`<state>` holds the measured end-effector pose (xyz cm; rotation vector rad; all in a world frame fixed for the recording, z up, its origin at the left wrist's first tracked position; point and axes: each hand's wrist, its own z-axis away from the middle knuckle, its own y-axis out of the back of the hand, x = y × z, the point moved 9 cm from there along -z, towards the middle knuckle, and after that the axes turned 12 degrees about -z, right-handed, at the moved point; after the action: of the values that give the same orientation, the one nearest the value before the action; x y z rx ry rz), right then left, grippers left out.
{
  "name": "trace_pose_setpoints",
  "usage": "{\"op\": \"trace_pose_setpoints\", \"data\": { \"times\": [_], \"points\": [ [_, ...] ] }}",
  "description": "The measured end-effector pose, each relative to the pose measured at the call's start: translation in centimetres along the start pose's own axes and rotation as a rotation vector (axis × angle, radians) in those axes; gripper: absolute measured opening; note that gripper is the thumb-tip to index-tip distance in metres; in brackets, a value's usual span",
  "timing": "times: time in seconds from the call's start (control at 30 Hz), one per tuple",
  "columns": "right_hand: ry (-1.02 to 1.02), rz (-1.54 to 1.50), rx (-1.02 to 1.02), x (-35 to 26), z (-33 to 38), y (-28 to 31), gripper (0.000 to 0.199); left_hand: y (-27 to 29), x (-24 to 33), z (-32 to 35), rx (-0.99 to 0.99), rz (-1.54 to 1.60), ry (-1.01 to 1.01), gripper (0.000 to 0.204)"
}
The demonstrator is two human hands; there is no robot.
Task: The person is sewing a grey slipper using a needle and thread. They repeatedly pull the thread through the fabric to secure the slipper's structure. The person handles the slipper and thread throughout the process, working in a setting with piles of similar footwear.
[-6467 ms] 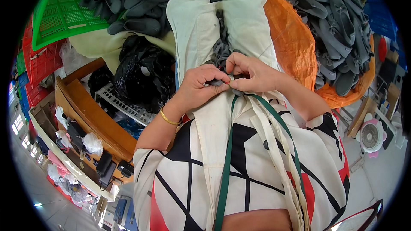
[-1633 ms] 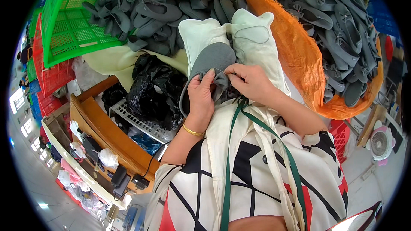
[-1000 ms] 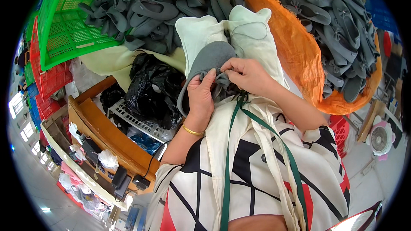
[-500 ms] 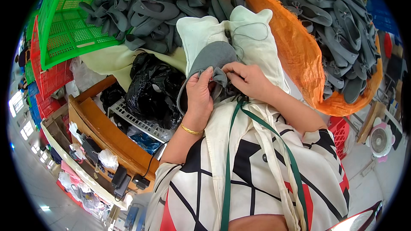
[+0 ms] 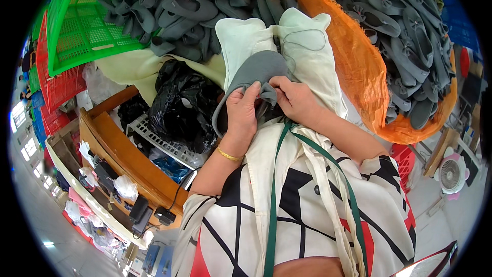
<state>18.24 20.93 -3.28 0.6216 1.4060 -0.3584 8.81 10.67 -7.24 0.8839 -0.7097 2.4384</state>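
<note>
Nearest, the left hand (image 5: 242,113) and right hand (image 5: 294,100) meet over a soft grey shoe upper (image 5: 253,74), their fingers (image 5: 251,94) pinched onto its folded lower edge. The upper lies curved on a pale cream cloth (image 5: 307,56) draped over the lap. Left of it sits a crumpled glossy black plastic bag (image 5: 182,105) on a white grid tray (image 5: 164,141). Beyond, grey uppers (image 5: 189,5) heap beside a green plastic crate (image 5: 84,28), and more fill an orange woven sack (image 5: 359,61).
</note>
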Motion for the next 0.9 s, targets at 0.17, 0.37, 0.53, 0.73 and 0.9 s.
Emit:
{"op": "trace_pose_setpoints", "data": {
  "times": [0.17, 0.37, 0.53, 0.73, 0.9],
  "points": [
    [-0.162, -0.058, 0.048, -0.2, -1.1, 0.0, 0.014, -0.6, -0.5, 0.2, -0.097, -0.140, -0.150, 0.014],
    [-0.157, 0.103, -0.121, -1.3, -3.1, 1.3, 0.012, -1.0, -0.3, 0.3, -0.111, -0.245, -0.221, 0.017],
    [0.120, 0.288, -0.100, -4.7, -4.0, 1.1, 0.010, -1.4, 0.0, 0.5, -0.142, -0.338, -0.249, 0.020],
    [0.120, -0.065, 0.150, -2.9, -6.1, 2.7, 0.011, -1.1, -0.6, -0.1, -0.147, -0.383, -0.239, 0.020],
    [-0.537, -0.750, -0.152, 0.1, -4.5, 2.4, 0.009, -1.1, -0.5, -0.5, -0.153, -0.357, -0.225, 0.017]
  ]
}}
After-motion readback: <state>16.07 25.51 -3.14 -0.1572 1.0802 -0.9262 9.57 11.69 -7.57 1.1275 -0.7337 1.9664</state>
